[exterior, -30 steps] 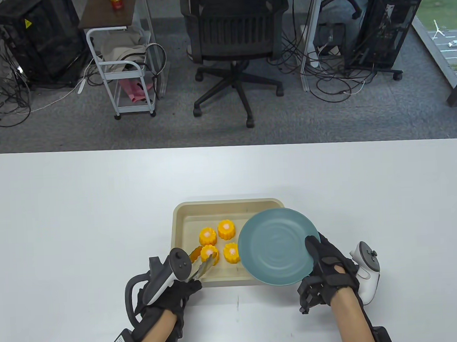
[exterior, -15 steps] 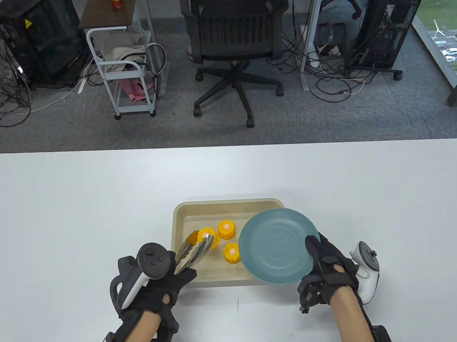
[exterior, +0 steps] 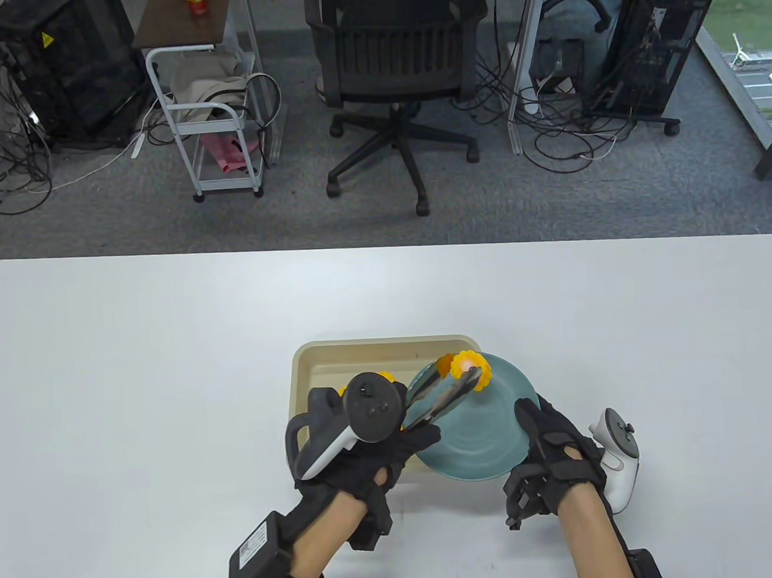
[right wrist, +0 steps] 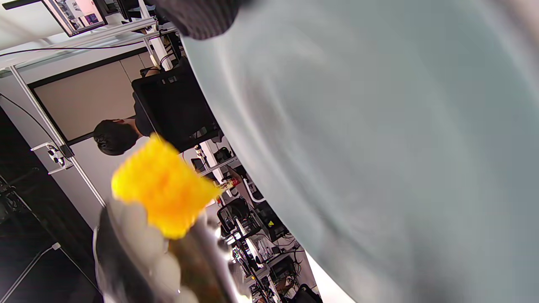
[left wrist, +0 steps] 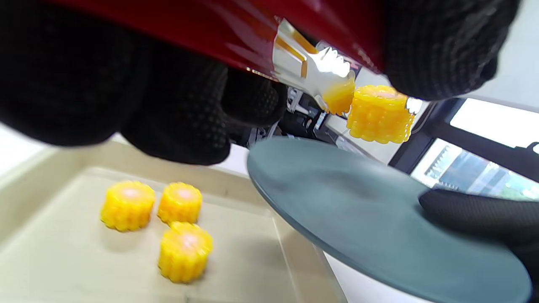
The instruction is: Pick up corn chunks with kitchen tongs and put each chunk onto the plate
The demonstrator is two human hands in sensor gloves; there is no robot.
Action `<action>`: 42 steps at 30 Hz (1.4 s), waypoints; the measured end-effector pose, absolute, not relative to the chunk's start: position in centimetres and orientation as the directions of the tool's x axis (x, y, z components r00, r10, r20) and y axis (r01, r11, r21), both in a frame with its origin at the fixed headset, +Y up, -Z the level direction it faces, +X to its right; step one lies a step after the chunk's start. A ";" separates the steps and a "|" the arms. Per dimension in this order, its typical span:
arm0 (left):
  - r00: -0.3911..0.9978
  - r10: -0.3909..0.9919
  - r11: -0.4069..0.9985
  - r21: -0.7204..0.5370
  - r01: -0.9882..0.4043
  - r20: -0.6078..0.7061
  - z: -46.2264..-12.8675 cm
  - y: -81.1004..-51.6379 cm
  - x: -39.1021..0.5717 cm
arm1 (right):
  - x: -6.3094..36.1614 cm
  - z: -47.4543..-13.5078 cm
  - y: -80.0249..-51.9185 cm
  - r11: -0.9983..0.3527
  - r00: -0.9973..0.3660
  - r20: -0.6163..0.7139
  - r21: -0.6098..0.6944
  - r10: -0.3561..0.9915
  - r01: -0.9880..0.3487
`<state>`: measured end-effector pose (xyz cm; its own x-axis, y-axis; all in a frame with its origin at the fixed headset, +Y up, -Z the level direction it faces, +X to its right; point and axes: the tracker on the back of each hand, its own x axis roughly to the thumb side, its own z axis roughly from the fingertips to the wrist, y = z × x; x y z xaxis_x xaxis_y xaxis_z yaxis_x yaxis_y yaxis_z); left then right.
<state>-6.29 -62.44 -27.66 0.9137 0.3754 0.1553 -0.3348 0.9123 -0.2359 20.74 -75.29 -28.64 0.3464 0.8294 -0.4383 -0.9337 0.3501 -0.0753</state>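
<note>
My left hand [exterior: 369,451] grips metal kitchen tongs [exterior: 440,393] with red handles. Their tips pinch a yellow corn chunk [exterior: 471,367], held in the air above the far rim of the teal plate [exterior: 481,432]. My right hand [exterior: 550,455] holds the plate by its near right edge, thumb on top, lifted and tilted over the beige tray [exterior: 313,370]. In the left wrist view the held chunk [left wrist: 380,113] hangs above the plate [left wrist: 379,223], and three corn chunks [left wrist: 181,202] lie in the tray [left wrist: 63,269]. The right wrist view shows the chunk [right wrist: 162,185] blurred beside the plate [right wrist: 379,147].
The tray sits on a white table [exterior: 137,354] near its front middle. Beyond the table's far edge stand an office chair [exterior: 398,88], a small white cart [exterior: 212,117] and computer towers with cables on the carpet.
My left hand lifted a corn chunk out of the tray with the tongs and swung it right, over the plate. The right hand and the plate stayed put.
</note>
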 end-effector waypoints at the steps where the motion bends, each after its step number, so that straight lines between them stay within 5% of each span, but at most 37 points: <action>1: 0.923 0.350 0.921 -0.239 -0.308 0.158 -27.7 -62.7 -5.7 | 20.7 -28.6 -75.3 0.349 0.344 -0.439 -0.073 0.830 -0.934; 8: 0.947 0.277 0.947 -0.213 -0.241 0.163 -28.0 -63.7 -5.0 | 20.7 -28.6 -75.3 0.368 0.358 -0.446 -0.069 0.820 -0.927; 15: 0.914 0.380 0.910 -0.232 -0.343 0.142 -28.5 -63.4 -6.8 | 20.8 -28.6 -75.5 0.375 0.375 -0.449 -0.093 0.811 -0.922; 25: 0.884 0.465 0.862 -0.202 -0.465 -0.051 -29.7 -63.5 -12.9 | 21.0 -28.7 -75.5 0.391 0.388 -0.445 -0.091 0.807 -0.916; 35: 0.925 0.212 0.873 -0.363 -0.325 -0.316 -31.5 -67.7 -14.8 | 21.2 -28.7 -75.5 0.389 0.392 -0.446 -0.104 0.804 -0.915; 42: 0.930 0.125 0.856 -0.436 -0.278 -0.347 -32.1 -69.7 -14.9 | 21.3 -28.6 -75.6 0.378 0.380 -0.454 -0.101 0.806 -0.920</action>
